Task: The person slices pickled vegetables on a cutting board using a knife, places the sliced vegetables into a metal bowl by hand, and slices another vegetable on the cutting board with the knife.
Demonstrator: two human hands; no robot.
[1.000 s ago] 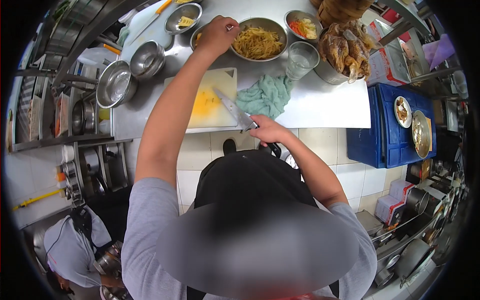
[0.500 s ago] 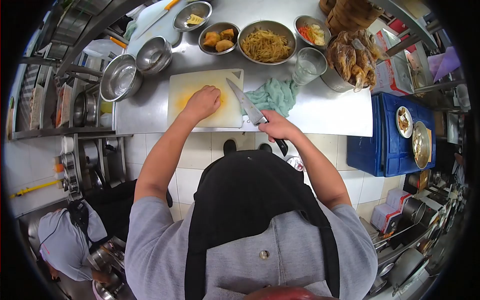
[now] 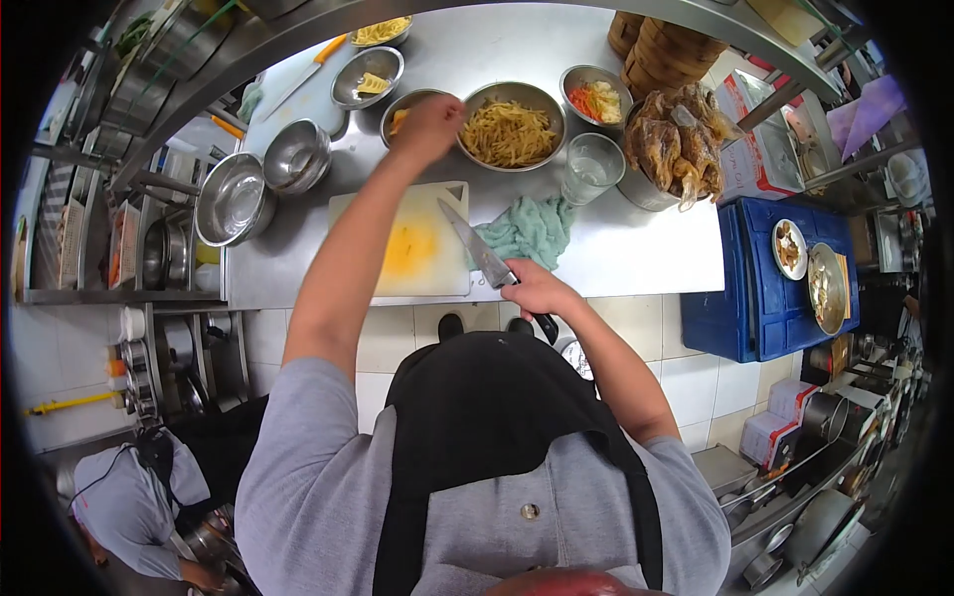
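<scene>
My left hand (image 3: pixel 434 131) is closed above the bowls. It partly covers a steel bowl (image 3: pixel 386 119) of orange-yellow chunks, beside a larger bowl (image 3: pixel 562 139) of yellowish shredded strips (image 3: pixel 510 134). Whether anything is between its fingers is hidden. In my right hand (image 3: pixel 542 293) a kitchen knife (image 3: pixel 475 243) is gripped by its black handle, at the front edge of the counter. The blade points away and left, near the right edge of a yellow-stained white cutting board (image 3: pixel 447 270). A crumpled green cloth (image 3: pixel 532 228) lies right of the blade.
A glass (image 3: pixel 593 171) stands right of the strips, by a pot of brown cooked poultry (image 3: pixel 678 144). Further bowls (image 3: pixel 235 204) line the left, with an orange-handled knife (image 3: pixel 306 77) behind. A metal shelf (image 3: pixel 477 8) crosses overhead. Another person (image 3: pixel 139 507) works at lower left.
My left hand has left the cutting board and moved up to the bowls. My right hand still holds the knife in about the same place. The view has shifted a little.
</scene>
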